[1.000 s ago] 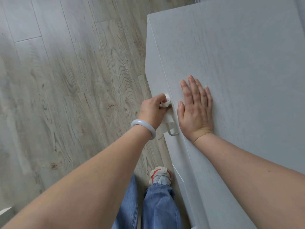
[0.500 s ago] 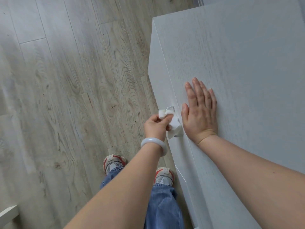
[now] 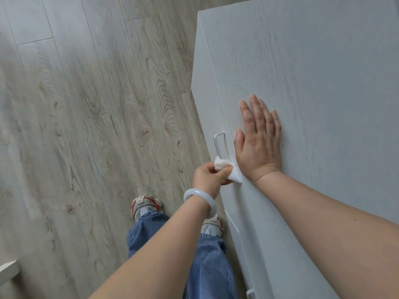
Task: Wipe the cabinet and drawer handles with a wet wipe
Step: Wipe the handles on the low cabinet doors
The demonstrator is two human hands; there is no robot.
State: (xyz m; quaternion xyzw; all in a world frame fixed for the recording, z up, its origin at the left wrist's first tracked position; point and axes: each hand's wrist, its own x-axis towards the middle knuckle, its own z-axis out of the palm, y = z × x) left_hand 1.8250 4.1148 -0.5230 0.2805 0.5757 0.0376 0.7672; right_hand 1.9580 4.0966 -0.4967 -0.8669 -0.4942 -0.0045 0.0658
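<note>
Wood-grain floor (image 3: 86,126), left hand (image 3: 208,176) gripping wet wipe (image 3: 226,168) at handle (image 3: 218,143)

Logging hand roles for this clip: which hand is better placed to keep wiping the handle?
The left hand. It already grips the wet wipe at the near end of the handle. The right hand lies flat on the cabinet top, holding nothing.

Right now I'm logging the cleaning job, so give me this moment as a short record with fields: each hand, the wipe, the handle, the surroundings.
left hand: grips the wet wipe
wet wipe: bunched, white, at the near end of the handle
handle: metal bar on the cabinet front, far end bare
right hand: flat, fingers straight, resting on the cabinet top
cabinet: pale grey
bracelet: pale, on left wrist
floor: grey wood planks
</note>
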